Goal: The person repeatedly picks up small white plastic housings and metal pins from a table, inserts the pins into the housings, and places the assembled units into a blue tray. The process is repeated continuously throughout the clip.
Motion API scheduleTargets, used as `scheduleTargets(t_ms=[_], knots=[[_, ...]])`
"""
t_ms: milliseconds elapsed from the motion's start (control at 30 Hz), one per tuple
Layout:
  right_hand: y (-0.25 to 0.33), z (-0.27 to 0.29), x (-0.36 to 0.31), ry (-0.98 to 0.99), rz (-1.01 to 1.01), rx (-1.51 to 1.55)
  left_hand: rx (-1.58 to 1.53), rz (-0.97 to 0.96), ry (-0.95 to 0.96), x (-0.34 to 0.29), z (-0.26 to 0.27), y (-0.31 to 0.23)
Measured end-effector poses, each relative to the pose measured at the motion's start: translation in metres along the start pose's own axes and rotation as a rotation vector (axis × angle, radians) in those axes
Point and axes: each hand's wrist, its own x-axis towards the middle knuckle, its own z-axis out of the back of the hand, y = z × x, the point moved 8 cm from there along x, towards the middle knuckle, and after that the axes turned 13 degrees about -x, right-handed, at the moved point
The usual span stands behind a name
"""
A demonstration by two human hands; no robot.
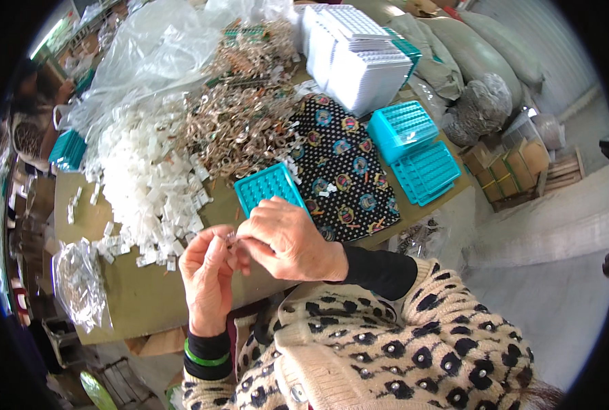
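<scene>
Both hands meet over the near edge of the table. My left hand point(207, 273) is closed, thumb and fingers pinching a small clear piece point(232, 239) whose kind I cannot make out. From the right, my right hand point(287, 239) reaches in with its fingertips closed at that same piece. Just beyond the hands lies a teal tray point(272, 187) with rows of small sockets, its near end partly covered by my right hand. Left of the tray spreads a heap of small white cards or tags point(151, 181). A pile of brownish, ring-like small pieces point(239, 119) rises behind it.
A black patterned cloth point(349, 167) covers the table's right part. Stacked teal trays point(424, 174) and a tall stack of white trays point(356, 58) stand at right and back. A clear plastic bag point(80, 283) lies at the left edge. Sacks point(475, 51) stand beyond the table.
</scene>
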Motion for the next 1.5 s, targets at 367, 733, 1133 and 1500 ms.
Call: scheduleTargets(t_ms=[367,733,1133,1500], knots=[[0.000,0.007,-0.012,-0.041,0.004,0.029,-0.117,0.079,-0.037,-0.013,0.005,0.024],[-0.012,-0.021,-0.014,0.264,-0.408,0.523,-0.407,0.221,0.160,-0.019,-0.002,0.035],[0.001,-0.051,-0.020,0.421,-0.521,0.633,-0.633,0.296,0.294,-0.036,0.008,0.031],[0.034,-0.073,-0.014,0.472,-0.314,0.547,0.462,-0.355,-0.166,-0.048,0.096,-0.069]])
